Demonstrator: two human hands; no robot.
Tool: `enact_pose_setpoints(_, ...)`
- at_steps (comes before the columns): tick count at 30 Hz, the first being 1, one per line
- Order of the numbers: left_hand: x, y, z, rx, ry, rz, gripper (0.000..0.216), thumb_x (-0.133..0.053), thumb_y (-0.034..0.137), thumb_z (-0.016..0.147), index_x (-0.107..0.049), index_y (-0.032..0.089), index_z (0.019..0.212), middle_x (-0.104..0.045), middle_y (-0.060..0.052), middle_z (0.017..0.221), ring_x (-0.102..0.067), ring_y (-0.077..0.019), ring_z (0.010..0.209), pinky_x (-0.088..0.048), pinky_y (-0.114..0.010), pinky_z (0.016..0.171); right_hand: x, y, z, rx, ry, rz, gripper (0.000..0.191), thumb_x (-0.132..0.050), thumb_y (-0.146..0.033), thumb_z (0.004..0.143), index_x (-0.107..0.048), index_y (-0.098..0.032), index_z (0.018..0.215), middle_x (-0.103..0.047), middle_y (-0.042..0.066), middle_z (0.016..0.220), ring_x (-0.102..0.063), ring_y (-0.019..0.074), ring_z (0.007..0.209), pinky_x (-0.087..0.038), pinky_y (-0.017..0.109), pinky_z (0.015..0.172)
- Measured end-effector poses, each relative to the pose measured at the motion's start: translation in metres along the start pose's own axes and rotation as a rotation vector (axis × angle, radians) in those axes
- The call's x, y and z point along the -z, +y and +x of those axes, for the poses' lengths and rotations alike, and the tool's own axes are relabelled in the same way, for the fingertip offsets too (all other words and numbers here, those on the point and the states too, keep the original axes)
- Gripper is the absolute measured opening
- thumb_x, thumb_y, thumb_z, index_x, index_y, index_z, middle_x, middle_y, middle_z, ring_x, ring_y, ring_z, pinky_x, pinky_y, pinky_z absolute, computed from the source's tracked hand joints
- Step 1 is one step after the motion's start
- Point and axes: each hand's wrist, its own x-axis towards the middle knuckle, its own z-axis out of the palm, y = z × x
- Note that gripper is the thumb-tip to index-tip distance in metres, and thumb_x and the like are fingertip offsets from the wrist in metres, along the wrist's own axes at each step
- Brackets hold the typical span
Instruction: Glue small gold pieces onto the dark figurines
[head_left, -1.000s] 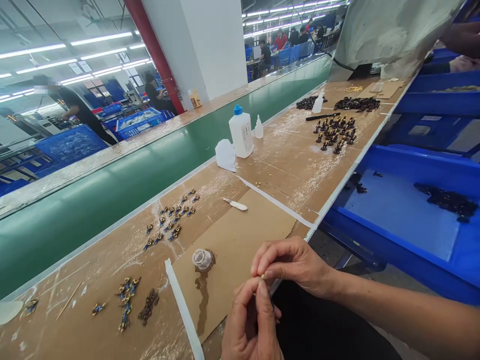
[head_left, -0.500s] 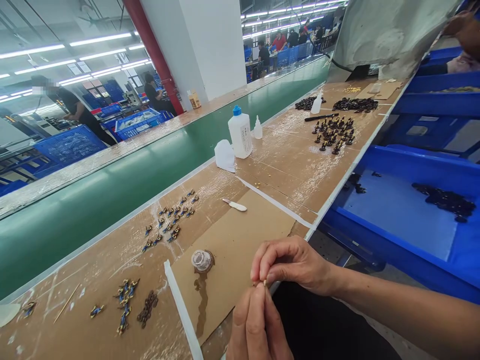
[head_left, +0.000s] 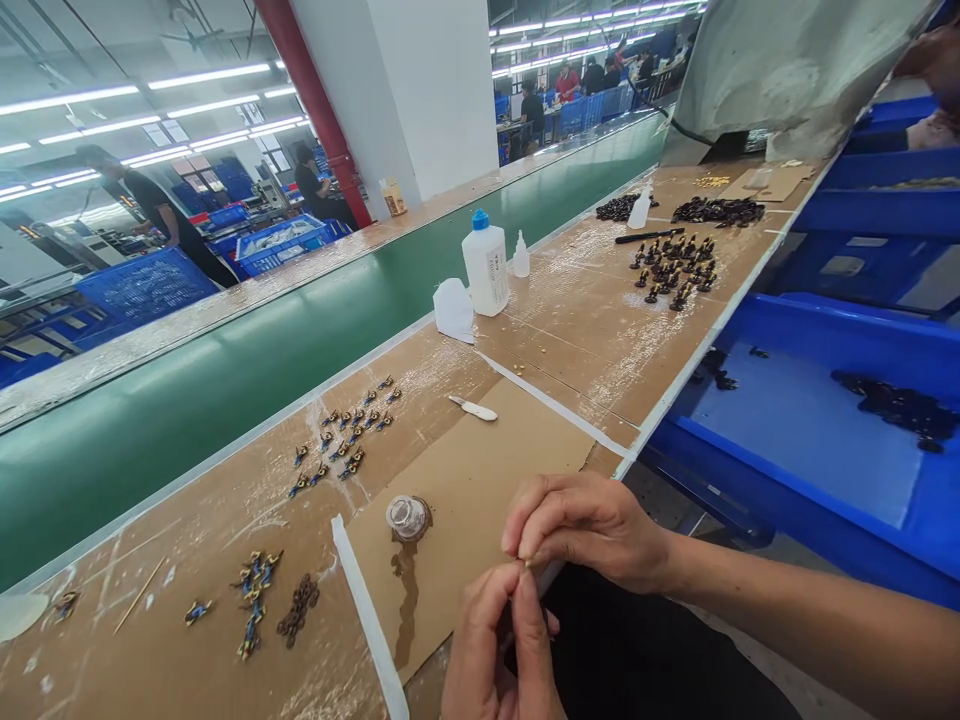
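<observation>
Over the front edge of the bench, my left hand (head_left: 499,640) and my right hand (head_left: 589,525) meet fingertip to fingertip. Both are closed in a pinch. A tiny yellowish piece (head_left: 527,562) shows where the fingertips join, at the right hand's tips; most of it is covered. What the left fingers hold is hidden. Nearest to the hands lies a cardboard sheet (head_left: 465,500), with a small clear cup (head_left: 407,518) on it beside a dark wet stain. A white-handled knife (head_left: 477,410) rests near the sheet's far edge.
Small blue-and-gold figures (head_left: 255,590) and dark round pieces (head_left: 298,608) lie at left, near a thin stick (head_left: 140,595). Bottles (head_left: 486,265) stand farther back. Dark figures (head_left: 679,265) are grouped at right, above a blue bin (head_left: 810,430). A green conveyor belt (head_left: 300,340) runs behind.
My left hand's fingers have shifted and bent, with the thumb now more upright. The right hand keeps its pinch almost in place. The view has shifted slightly.
</observation>
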Motion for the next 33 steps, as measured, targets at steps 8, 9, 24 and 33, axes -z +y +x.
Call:
enact_pose_setpoints(8, 0.017, -0.026, 0.001, -0.338, -0.004, 0.28, 0.029, -0.065, 0.009, 0.074, -0.066, 0.028, 0.096, -0.068, 0.003, 0.085, -0.065, -0.0118, 0.069, -0.052, -0.022, 0.061, -0.003, 0.0, 0.003, -0.144, 0.007, 0.172, 0.006, -0.064, -0.01, 0.08, -0.07, -0.012, 0.08, -0.068, 0.007, 0.085, -0.063, 0.0121, 0.079, -0.051, 0.024, 0.073)
enact_pose_setpoints(9, 0.016, -0.026, 0.0, -0.338, 0.002, 0.27, 0.028, -0.066, 0.01, 0.074, -0.067, 0.028, 0.095, -0.068, 0.003, 0.085, -0.065, -0.0118, 0.068, -0.053, -0.022, 0.06, -0.003, -0.001, 0.003, -0.138, 0.009, 0.174, 0.006, -0.064, -0.01, 0.08, -0.069, -0.012, 0.08, -0.067, 0.007, 0.085, -0.063, 0.0121, 0.079, -0.051, 0.024, 0.073)
enact_pose_setpoints(24, 0.019, -0.014, 0.012, 0.369, 0.363, -0.058, 0.022, -0.077, 0.036, 0.062, -0.069, 0.02, 0.075, -0.067, 0.003, 0.063, -0.058, -0.0064, 0.054, -0.045, -0.01, 0.05, 0.002, 0.026, 0.057, -0.011, -0.118, -0.278, 0.005, -0.064, -0.018, 0.081, -0.068, -0.016, 0.08, -0.06, 0.005, 0.101, -0.055, 0.0137, 0.098, -0.04, 0.033, 0.094)
enact_pose_setpoints(33, 0.022, -0.028, 0.001, 0.291, 0.303, 0.02, 0.013, -0.073, 0.031, 0.068, -0.07, 0.023, 0.078, -0.066, 0.004, 0.071, -0.059, -0.0096, 0.062, -0.047, -0.017, 0.058, -0.012, 0.056, 0.101, 0.254, -0.314, -0.626, 0.006, -0.063, -0.018, 0.082, -0.067, -0.017, 0.078, -0.062, 0.005, 0.097, -0.051, 0.016, 0.101, -0.039, 0.038, 0.094)
